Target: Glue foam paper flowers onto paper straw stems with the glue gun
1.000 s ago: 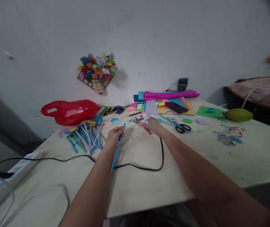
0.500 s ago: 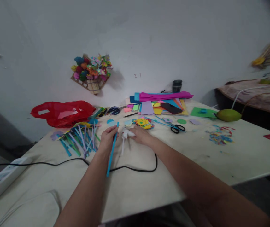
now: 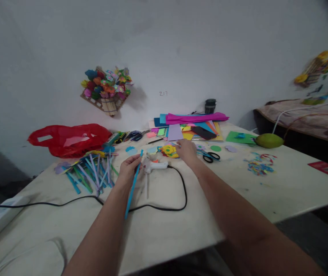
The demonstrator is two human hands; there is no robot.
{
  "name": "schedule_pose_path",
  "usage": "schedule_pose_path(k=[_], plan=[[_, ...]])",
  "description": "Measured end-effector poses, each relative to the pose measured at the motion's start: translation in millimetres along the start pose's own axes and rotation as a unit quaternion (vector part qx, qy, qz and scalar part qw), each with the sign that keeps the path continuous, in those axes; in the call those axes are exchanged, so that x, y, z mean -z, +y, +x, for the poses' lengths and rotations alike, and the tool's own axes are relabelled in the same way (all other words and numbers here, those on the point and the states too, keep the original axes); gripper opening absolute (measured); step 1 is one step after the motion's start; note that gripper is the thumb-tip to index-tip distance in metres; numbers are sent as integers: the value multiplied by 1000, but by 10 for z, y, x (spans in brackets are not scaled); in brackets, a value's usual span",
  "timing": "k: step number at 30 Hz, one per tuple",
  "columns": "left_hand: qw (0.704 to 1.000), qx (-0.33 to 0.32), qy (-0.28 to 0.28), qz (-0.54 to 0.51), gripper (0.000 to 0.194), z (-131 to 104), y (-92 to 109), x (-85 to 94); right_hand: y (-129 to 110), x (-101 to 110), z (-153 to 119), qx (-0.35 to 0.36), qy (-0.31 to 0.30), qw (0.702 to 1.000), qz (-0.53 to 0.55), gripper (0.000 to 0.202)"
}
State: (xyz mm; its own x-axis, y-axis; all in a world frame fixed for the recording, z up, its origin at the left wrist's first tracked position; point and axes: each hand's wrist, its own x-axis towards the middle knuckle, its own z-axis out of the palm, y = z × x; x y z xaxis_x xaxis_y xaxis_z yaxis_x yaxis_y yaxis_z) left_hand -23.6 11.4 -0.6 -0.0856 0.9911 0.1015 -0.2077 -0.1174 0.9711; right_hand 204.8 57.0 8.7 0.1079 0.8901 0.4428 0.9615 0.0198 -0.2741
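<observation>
Right hand [image 3: 186, 150] left glue gun [image 3: 154, 166]; left hand [image 3: 129, 170] grips blue stick [image 3: 132, 185].

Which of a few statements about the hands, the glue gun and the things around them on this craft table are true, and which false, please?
1. The left hand holds a blue paper stick. True.
2. The right hand grips the glue gun. False: the gun lies on the table, apart from that hand, which is over the paper flowers.
3. The scissors lie right of the right hand. True.
4. The red plastic bag hangs on the wall. False: it lies on the table's far left.
</observation>
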Motion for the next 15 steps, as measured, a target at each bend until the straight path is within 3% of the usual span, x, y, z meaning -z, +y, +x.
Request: schedule_pose_path(k=[5, 8, 15], plan=[[1000, 2, -1, 1, 36, -11, 7, -21, 429, -18, 114, -141, 13, 988, -60, 34], [1000, 6, -2, -7, 36, -21, 14, -40, 529, -49, 130, -152, -14, 986, -70, 33], [1000, 3, -4, -8, 35, -38, 21, -45, 518, -131, 120, -154, -113, 977, -92, 36]])
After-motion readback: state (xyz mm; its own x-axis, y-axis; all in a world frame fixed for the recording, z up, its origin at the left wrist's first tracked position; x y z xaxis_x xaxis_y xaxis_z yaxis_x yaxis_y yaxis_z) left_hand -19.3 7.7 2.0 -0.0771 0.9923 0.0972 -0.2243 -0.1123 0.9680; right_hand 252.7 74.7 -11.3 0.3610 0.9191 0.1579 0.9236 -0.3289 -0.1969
